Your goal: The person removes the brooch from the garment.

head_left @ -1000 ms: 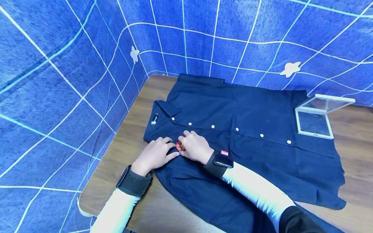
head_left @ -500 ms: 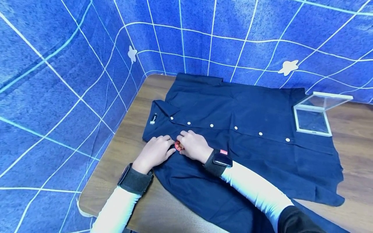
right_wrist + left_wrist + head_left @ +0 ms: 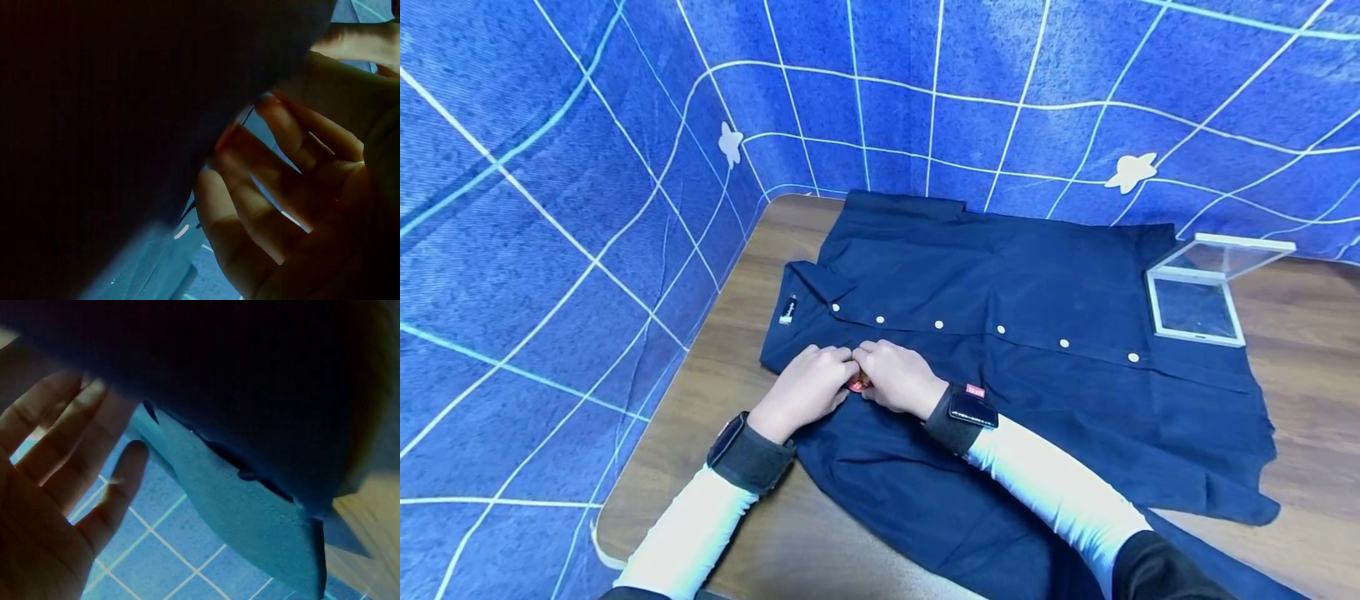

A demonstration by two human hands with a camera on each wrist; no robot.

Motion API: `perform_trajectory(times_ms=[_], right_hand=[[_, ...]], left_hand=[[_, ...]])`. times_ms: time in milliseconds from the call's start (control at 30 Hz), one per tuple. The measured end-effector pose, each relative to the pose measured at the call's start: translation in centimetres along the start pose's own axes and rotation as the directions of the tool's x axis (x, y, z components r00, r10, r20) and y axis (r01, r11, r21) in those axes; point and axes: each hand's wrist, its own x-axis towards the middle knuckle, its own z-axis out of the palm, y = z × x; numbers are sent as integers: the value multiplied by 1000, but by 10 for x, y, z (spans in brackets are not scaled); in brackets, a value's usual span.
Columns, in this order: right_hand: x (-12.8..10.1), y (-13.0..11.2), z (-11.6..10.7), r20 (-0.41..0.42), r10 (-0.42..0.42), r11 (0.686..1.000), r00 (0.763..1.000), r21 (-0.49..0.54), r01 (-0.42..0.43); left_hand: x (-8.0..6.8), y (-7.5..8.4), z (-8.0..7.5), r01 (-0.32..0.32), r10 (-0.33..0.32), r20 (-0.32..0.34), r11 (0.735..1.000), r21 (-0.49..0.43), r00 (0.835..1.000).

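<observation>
A dark navy button-up shirt [image 3: 1045, 283] lies spread on the wooden table. On its near front, below the collar, is a small red round badge [image 3: 859, 383], mostly covered by fingers. My right hand [image 3: 898, 375] pinches the badge with curled fingers. From the other side, my left hand [image 3: 808, 387] reaches to it, its curled fingers meeting the right fingertips at the badge. Dark cloth hides the left fingertips in the left wrist view; the thumb [image 3: 128, 472] shows there. The right wrist view is dim, with the fingers [image 3: 234, 200] bent towards a reddish edge.
A clear white-framed case [image 3: 1197, 307] stands with its lid up on the shirt's hem at the right. White buttons [image 3: 938, 325] run along the placket. The table's left edge [image 3: 688, 375] and blue patterned cloth walls [image 3: 880, 92] bound the space.
My left hand has moved closer to the right, its fingers curling in over the badge, so less of the badge shows. The right hand stays nearly in place. The head view has shifted slightly.
</observation>
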Motion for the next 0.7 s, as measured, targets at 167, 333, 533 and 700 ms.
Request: perform_trajectory(times_ms=[167, 333, 533, 700], right_hand=[[-1, 3, 0, -8, -25, 999, 1000, 32, 25], [0, 6, -1, 5, -36, 998, 999, 60, 36], [1, 7, -2, 39, -34, 996, 999, 83, 31], [-1, 10, -5, 58, -46, 994, 997, 103, 40]], left_hand=[[0, -3, 5, -37, 37, -49, 999, 1, 998], [-1, -5, 9, -62, 65, -100, 998, 31, 993], [-5, -6, 9, -71, 79, -126, 995, 66, 989], [-6, -5, 7, -62, 71, -117, 995, 75, 991]])
